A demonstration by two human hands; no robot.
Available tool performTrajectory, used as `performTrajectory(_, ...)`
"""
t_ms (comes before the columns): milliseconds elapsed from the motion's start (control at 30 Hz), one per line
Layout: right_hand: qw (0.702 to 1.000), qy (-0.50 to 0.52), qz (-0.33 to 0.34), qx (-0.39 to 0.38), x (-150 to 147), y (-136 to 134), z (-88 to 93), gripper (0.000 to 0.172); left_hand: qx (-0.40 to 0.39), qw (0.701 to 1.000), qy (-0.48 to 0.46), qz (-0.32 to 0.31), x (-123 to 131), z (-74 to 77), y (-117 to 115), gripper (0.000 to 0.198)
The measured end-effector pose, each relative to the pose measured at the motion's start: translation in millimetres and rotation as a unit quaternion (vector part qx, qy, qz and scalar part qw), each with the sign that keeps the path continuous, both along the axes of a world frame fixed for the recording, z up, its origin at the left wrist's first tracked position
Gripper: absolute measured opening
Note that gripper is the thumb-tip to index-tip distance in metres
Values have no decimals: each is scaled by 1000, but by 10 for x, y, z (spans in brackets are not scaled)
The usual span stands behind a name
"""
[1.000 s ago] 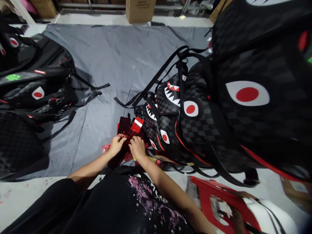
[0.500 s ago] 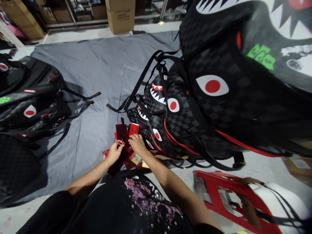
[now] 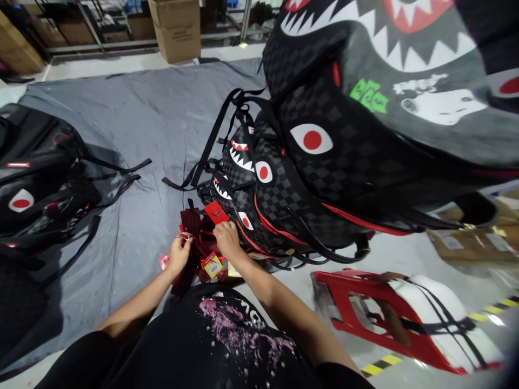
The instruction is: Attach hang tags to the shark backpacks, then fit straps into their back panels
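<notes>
- Grey cloth (image 3: 141, 124) covers the work surface, its near edge partly hidden by the person's black shirt (image 3: 170, 340).
- Red tags (image 3: 190, 220) lie bunched near that edge, a yellow-bordered label (image 3: 213, 267) among them, leaving little room between the shirt and the bags to their right.
- Left hand (image 3: 179, 253): thumb and fingers pinched together on thin red strings (image 3: 185, 235) at the bunch's left side.
- Right hand (image 3: 228, 237): fingers bent, touching a red card (image 3: 216, 212); whether they grip it I cannot tell.
- Black backpacks (image 3: 279, 208) with toothy mouths and red eyes crowd the cloth's right side, just beside the right hand.
- Off the near edge, rightward, a red plastic frame (image 3: 338, 294) with a white, strapped pad (image 3: 430, 297) stands over the pale floor (image 3: 292, 283).
- Dark bags (image 3: 48, 135) take the cloth's left side, straps pointing inward; a wide, wrinkled stretch runs between both groups to the far edge.
- Past the far edge, a cardboard box (image 3: 176, 32) stands by a metal rack (image 3: 246, 21).
</notes>
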State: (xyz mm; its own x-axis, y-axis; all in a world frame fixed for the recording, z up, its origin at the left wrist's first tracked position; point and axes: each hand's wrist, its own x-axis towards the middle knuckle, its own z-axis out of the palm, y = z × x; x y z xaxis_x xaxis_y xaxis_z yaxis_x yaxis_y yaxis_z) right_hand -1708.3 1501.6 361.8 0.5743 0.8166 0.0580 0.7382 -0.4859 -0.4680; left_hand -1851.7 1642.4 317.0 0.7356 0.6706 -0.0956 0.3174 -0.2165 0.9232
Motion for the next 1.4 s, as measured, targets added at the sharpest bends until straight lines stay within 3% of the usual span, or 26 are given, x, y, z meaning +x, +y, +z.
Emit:
performTrajectory(100,995,7,-96,41,3,-120,203,25,17,999,28,17,7,42,78,32)
performTrajectory(167,989,10,-127,79,-39,-213,407,22,39,998,41,30,-1,174,79,60)
performTrajectory(267,962,48,-154,219,-150,-353,765,18,157,986,21,56,3,538,-18,88)
performTrajectory(333,926,83,-170,326,-227,-427,984,16,241,969,-37,31,48,828,-145,81)
performTrajectory(367,912,90,-177,360,-261,-453,1075,15,248,966,-71,-8,90,965,-227,71)
performTrajectory(467,900,70,-193,385,-343,-493,1261,13,112,969,-151,-158,276,1272,-529,42)
performTrajectory(533,897,50,-199,391,-377,-514,1328,14,10,961,-181,-209,417,1385,-729,35)
performTrajectory(667,897,35,-176,404,-328,-636,1458,15,-30,954,-195,-227,611,1502,-914,19)
performTrajectory(733,914,26,-193,356,-235,-727,1566,22,-21,957,-185,-224,665,1552,-865,22)
performTrajectory(833,951,-31,-266,157,-86,-821,1743,48,20,964,-164,-206,749,1633,-695,26)
performTrajectory(900,955,-75,-285,14,-34,-831,1823,40,96,964,-135,-205,817,1684,-584,28)
performTrajectory(967,951,-102,-287,-49,-29,-813,1855,25,193,953,-105,-207,884,1719,-508,27)
performTrajectory(1067,938,-144,-311,-53,-51,-788,1856,28,294,933,-68,-195,962,1741,-458,29)
performTrajectory(1133,929,-174,-320,-69,-46,-789,1868,37,316,928,-48,-191,999,1747,-448,32)
performTrajectory(1200,929,-174,-316,-78,-26,-808,1897,35,320,925,-33,-200,1029,1755,-440,34)
performTrajectory(1300,946,-123,-299,-11,-7,-876,1914,21,324,920,-24,-221,1068,1765,-422,36)
performTrajectory(1400,944,-84,-307,89,-25,-976,1832,25,320,912,-45,-252,1103,1755,-410,36)
